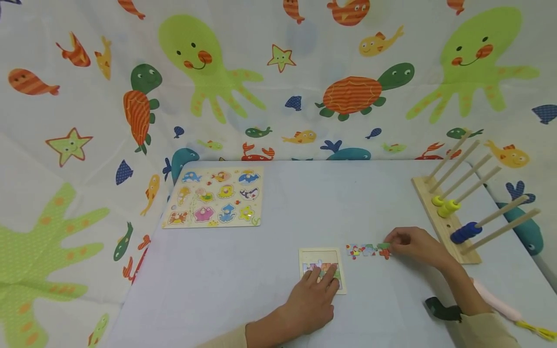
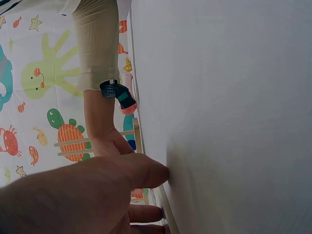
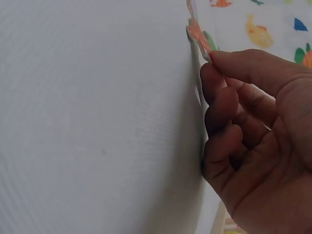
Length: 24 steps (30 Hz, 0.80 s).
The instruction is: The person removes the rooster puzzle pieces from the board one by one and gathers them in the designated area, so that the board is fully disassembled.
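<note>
In the head view my left hand (image 1: 311, 300) lies over the lower part of a small wooden puzzle tray (image 1: 342, 278). Its straight fingers rest on joined jigsaw pieces (image 1: 319, 264) inside the tray; the upper part of the recess shows bare wood. Right of the tray, a short row of joined jigsaw pieces (image 1: 367, 250) lies on the table. My right hand (image 1: 417, 245) pinches the puzzle piece (image 1: 385, 252) at that row's right end. The right wrist view shows thumb and index finger on the edge of this orange and green piece (image 3: 199, 36).
A sea-animal peg puzzle board (image 1: 213, 197) lies at the back left. On the right stands a wooden stacking rack (image 1: 448, 227) with tall pegs and yellow and blue beads. A pink-handled object (image 1: 496, 299) with a yellow cord lies by my right forearm. Patterned cloth (image 1: 278, 96) hangs behind.
</note>
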Tool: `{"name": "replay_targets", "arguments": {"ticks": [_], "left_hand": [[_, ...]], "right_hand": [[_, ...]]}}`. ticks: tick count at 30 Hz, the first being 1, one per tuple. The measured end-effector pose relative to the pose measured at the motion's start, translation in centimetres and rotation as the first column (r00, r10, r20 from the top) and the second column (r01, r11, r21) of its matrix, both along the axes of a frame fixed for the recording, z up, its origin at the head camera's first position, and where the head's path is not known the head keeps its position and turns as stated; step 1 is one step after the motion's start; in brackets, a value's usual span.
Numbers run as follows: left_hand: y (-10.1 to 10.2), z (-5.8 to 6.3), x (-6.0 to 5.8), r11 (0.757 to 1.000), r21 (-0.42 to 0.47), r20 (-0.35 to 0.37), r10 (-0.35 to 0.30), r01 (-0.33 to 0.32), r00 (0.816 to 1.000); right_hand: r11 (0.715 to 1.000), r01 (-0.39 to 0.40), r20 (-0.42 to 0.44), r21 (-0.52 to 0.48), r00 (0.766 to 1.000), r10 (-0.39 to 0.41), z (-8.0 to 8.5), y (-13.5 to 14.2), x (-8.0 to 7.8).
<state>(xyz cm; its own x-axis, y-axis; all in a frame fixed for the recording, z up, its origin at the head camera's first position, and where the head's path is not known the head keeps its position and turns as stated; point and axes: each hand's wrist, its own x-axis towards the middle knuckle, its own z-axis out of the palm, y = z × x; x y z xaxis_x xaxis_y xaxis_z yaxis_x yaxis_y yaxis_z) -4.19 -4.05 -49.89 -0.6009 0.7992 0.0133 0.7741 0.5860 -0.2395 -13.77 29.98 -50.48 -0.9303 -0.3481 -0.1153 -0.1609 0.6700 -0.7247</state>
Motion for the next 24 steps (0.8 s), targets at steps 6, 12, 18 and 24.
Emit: {"name": "replay_targets", "arguments": {"ticks": [6,12,18,24], "left_hand": [[-0.1,0.0,0.0,1.000,0.011,-0.016,-0.010,0.010,1.000],[-0.1,0.1,-0.2,0.998,0.005,-0.056,-0.059,0.059,0.997],[-0.2,0.0,-0.2,0.999,0.023,-0.039,-0.044,0.045,0.998],[-0.1,-0.1,-0.2,0.999,0.030,-0.036,-0.032,0.033,0.999]], "right_hand": [[0.999,0.032,-0.005,0.041,0.999,-0.032,0.0,-0.7,-0.1],[0.995,0.037,-0.037,0.090,0.999,-0.034,0.2,-1.1,-0.1],[0.992,0.047,-0.059,0.118,0.997,-0.040,0.3,-1.3,0.0],[0.987,0.083,-0.063,0.140,0.995,-0.075,0.1,-1.4,0.1]]}}
